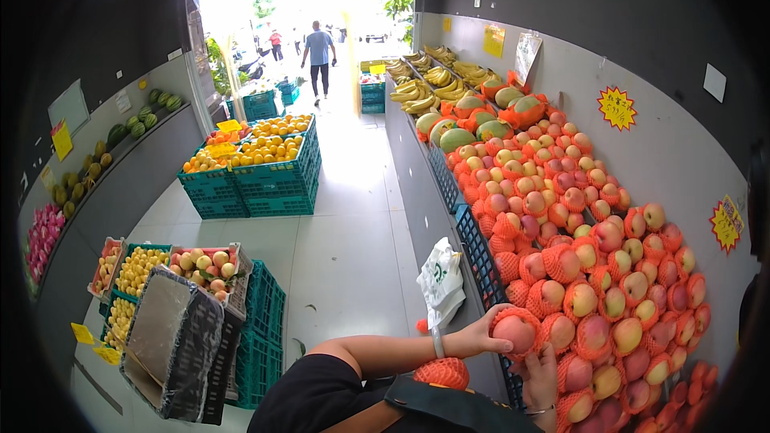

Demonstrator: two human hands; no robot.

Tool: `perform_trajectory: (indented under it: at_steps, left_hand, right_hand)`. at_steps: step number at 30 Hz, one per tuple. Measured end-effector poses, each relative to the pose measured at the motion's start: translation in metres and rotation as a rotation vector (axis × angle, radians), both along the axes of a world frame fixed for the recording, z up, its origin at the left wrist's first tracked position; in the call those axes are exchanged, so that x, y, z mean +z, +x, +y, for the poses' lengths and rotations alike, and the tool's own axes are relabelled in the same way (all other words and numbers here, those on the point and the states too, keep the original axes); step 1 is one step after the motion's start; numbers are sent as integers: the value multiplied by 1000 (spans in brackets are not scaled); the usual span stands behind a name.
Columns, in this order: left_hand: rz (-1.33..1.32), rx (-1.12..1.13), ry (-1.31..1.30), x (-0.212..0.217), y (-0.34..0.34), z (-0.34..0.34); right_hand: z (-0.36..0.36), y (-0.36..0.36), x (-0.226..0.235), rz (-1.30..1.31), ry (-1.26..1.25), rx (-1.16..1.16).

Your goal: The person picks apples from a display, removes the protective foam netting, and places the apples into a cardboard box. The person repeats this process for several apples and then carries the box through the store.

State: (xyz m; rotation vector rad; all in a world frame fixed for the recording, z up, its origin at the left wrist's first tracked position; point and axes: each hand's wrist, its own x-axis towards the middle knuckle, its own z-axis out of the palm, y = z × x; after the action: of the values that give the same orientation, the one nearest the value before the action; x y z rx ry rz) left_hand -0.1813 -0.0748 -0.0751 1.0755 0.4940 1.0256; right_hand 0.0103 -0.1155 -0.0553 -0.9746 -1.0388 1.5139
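Note:
My left hand [488, 335] grips a pinkish-red apple [517, 332] in an orange-red foam net, above the front edge of the apple display. At the apple's lower right side is my right hand [539, 377], its fingers curled up against it. A white plastic bag [442, 277] with a green print hangs by the left wrist, over the aisle side of the stand. Netted apples [593, 335] lie heaped right beside both hands. Close to my body, an orange-red foam net [443, 372] bulges above a dark bag or apron; whether fruit is inside cannot be told.
Blue crates [473, 248] edge the stand, with melons [485, 124] and bananas [441, 80] farther back. Across the aisle stand green crates of orange fruit [269, 148] and stacked crates [261, 305] with a tilted black crate [172, 337]. A person [319, 52] walks near the doorway.

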Motion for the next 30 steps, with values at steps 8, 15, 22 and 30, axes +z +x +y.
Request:
perform_trajectory:
  at_steps: [8, 15, 22, 30]
  left_hand:
    - [-76, 65, -3, 10, 0, -3]
    - [-124, 28, -21, 10, 5, -3]
    - [-93, -37, -16, 16, 13, -2]
    - [255, -268, 247, -3, 24, 13]
  right_hand:
    - [20, 6, -41, -418, 210, -219]
    - [16, -15, -20, -2, -183, 19]
    - [2, -15, -6, -174, -33, -101]
    - [-18, 0, 15, -1192, 737, -240]
